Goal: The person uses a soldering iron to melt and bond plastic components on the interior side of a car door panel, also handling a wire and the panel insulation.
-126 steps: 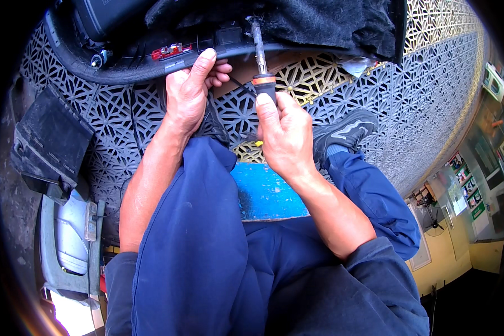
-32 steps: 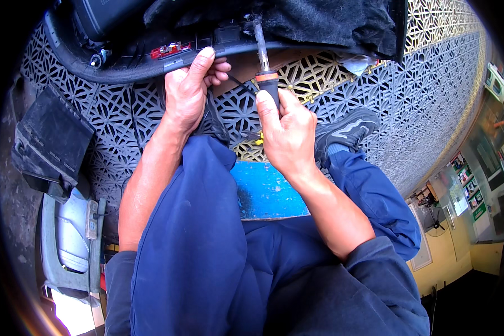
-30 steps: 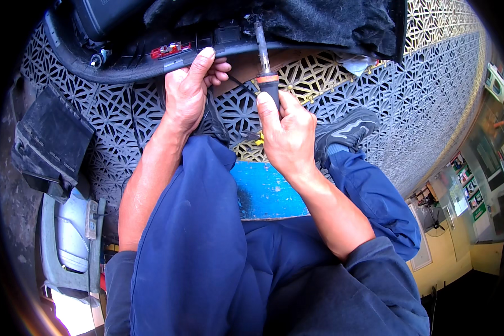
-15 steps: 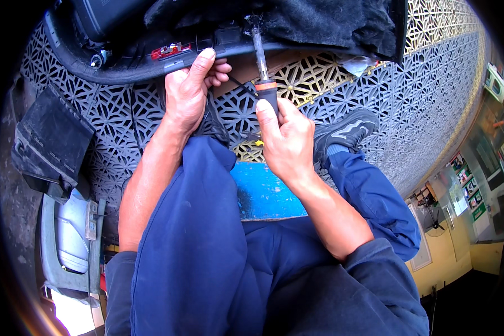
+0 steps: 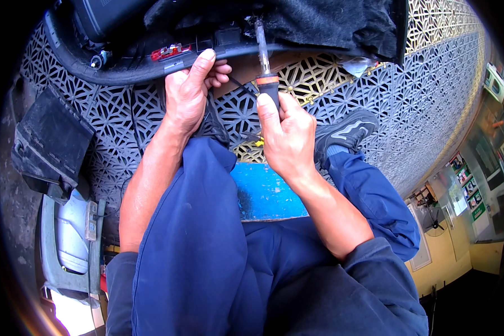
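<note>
My right hand [image 5: 288, 131] is wrapped round the dark handle of a soldering iron [image 5: 267, 83], which has an orange band and a worn metal shaft. The shaft points away from me across the rim of a large black plastic panel [image 5: 134, 75], its tip near frayed dark fabric lining [image 5: 330, 28]. My left hand [image 5: 193, 84] grips that rim, thumb on top and fingers curled beneath, left of the iron. A thin black strip or cord [image 5: 241, 85] runs between the two hands; I cannot tell where it ends. Inside the panel lies a red part [image 5: 171, 51].
Grey and yellow lattice floor tiles [image 5: 397, 112] spread around. A blue board [image 5: 271, 193] lies between my legs. To the left are a black plastic box [image 5: 53, 137] and a grey chair-like frame [image 5: 49, 246] with a power strip [image 5: 91, 220]. Crumpled white paper [image 5: 357, 66] lies beyond my right shoe [image 5: 350, 131].
The soldering iron has shifted slightly to the right and a little away from me, along with my right hand's grip. My left hand and the panel look the same.
</note>
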The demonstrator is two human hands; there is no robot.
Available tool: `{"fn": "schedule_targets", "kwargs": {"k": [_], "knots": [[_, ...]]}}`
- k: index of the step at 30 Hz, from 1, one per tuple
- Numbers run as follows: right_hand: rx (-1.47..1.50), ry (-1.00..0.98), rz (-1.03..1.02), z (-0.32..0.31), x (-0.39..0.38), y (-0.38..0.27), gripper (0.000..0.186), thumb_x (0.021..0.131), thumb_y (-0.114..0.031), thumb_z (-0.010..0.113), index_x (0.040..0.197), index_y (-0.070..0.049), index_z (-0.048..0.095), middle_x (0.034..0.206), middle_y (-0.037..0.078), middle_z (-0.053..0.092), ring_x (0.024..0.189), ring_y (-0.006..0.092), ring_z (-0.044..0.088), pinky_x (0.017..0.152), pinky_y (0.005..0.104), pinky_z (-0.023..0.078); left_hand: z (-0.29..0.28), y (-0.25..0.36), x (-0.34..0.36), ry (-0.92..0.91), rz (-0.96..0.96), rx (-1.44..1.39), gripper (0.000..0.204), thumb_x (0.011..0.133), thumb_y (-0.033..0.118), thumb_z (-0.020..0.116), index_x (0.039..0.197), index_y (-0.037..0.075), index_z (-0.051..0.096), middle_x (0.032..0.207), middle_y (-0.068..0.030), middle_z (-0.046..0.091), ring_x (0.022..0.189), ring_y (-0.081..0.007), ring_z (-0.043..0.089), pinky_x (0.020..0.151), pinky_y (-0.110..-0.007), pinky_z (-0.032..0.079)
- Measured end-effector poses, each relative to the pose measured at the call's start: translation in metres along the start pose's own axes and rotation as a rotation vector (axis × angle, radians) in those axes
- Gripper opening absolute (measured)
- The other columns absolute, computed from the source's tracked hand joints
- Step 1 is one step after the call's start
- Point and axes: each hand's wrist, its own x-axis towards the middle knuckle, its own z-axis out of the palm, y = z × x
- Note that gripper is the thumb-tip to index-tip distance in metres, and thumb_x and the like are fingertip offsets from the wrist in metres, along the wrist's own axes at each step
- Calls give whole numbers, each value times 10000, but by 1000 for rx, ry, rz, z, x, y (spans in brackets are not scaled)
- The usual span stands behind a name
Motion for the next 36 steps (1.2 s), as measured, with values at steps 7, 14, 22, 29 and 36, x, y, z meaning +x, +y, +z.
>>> {"fn": "schedule_targets", "kwargs": {"k": [7,14,22,29,36], "knots": [[33,-33,95,0,-5,3,325,1058,-275,635,926,22,642,624,-26,546,572,31,468,499,260,376,0,0,0,-1,-7,4,347,1029,317,680,1025,-27,732,913,-119,752,773,-140,677,759,-274,548],[24,0,65,5,-1,10,283,1035,-233,641,922,26,644,607,80,576,534,138,554,526,352,449,0,0,0,-6,-18,33,334,1058,284,625,1050,-39,711,948,-132,739,804,-162,666,782,-290,528],[29,-31,78,3,3,1,308,1039,-247,634,918,36,639,614,93,593,533,156,573,537,364,466,0,-1,1,-9,15,1,328,1035,308,669,1033,-14,732,909,-114,753,764,-137,677,743,-271,544],[-12,-34,74,-1,-5,-3,322,1046,-269,633,935,33,646,617,62,589,554,120,561,526,328,443,0,0,0,4,7,-3,331,1029,309,679,1021,-18,733,907,-112,752,766,-138,678,742,-268,544],[-40,-31,18,1,5,-7,304,1035,-257,638,956,36,657,604,101,609,532,173,618,528,364,478,-2,0,0,-13,-23,22,325,1056,276,628,1052,-37,714,946,-130,741,802,-155,667,782,-287,530]]}}
